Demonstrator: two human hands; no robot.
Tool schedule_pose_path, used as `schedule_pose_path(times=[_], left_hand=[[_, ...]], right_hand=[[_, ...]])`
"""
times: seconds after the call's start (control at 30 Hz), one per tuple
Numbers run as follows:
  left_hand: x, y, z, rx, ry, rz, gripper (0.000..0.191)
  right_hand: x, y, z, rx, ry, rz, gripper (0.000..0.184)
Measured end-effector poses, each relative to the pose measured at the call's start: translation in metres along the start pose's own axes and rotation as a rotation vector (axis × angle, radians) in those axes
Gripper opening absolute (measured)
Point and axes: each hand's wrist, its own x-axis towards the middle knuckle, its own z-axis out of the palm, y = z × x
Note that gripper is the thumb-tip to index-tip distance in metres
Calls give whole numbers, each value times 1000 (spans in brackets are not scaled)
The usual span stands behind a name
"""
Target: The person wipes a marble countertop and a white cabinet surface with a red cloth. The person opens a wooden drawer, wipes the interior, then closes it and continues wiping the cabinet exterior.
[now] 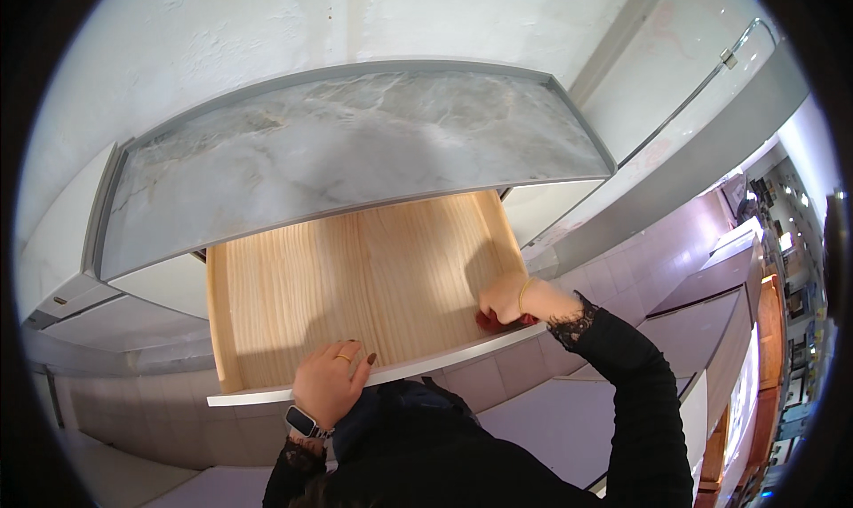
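A pale wooden drawer (360,275) with a white drawer front (433,360) stands pulled out below the marble-patterned top. My left hand (328,381) grips over the top edge of the drawer front, left of the middle, with its fingertips on the inner side. A smartwatch and a thin ring are on it. Inside the drawer's near right corner, my right hand (504,299) is closed on a red cloth (492,322). That cloth presses against the drawer bottom close to the front panel, and most of it is hidden under my fingers.
A grey raised rim (346,70) borders the marble-patterned cabinet top (373,135), which backs onto a white wall (266,28). To the right, a metal rod (686,105) runs along a white panel. Furniture with pale tops (556,421) stands behind me on the tiled floor (470,380).
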Motion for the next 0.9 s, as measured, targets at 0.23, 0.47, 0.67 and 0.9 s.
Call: schedule_pose_path(times=[0.23, 0.47, 0.67, 0.9], left_hand=[[4, -1, 2, -3, -14, 10, 27], [3, -4, 5, -16, -8, 36, 26], [6, -2, 3, -20, -16, 54, 26], [5, -4, 1, -20, -35, 53, 25]], right_hand=[[44, 8, 9, 149, 833, 110, 18], [18, -43, 5, 69, 144, -188, 13], [48, -17, -5, 36, 716, 43, 15], [31, -86, -15, 182, 124, -338, 18]])
